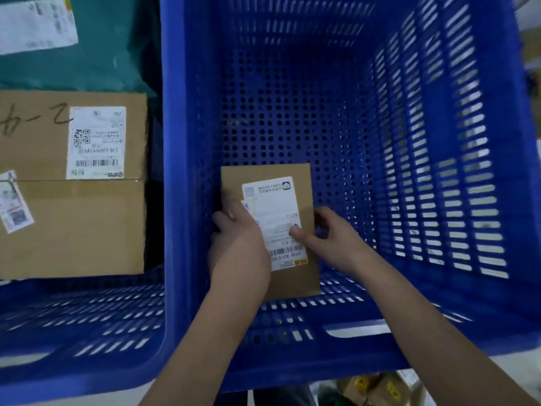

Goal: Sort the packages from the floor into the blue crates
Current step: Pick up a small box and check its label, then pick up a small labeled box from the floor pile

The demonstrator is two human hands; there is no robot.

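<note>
1. Flat cardboard package (pixel 304 183): brown, with a white shipping label (pixel 275 221) facing up; held inside the blue crate (pixel 439 159), at about 7 o'clock of its perforated floor.
2. Left hand (pixel 237 244): closed on the package's 9 o'clock edge, fingers wrapped under it.
3. Right hand (pixel 328 238): closed on the package's 3 o'clock edge, thumb pressed on the label.
4. Blue crate: slotted walls, round-holed floor; whether the package touches the floor cannot be told.
5. Second blue crate (pixel 87 317): at 9 o'clock of the first, walls touching; it holds a large cardboard box (pixel 73 230) with a label and handwritten marks.
6. Green mailer bag (pixel 111 45): at 12 o'clock of the large box, bearing a white label.
</note>
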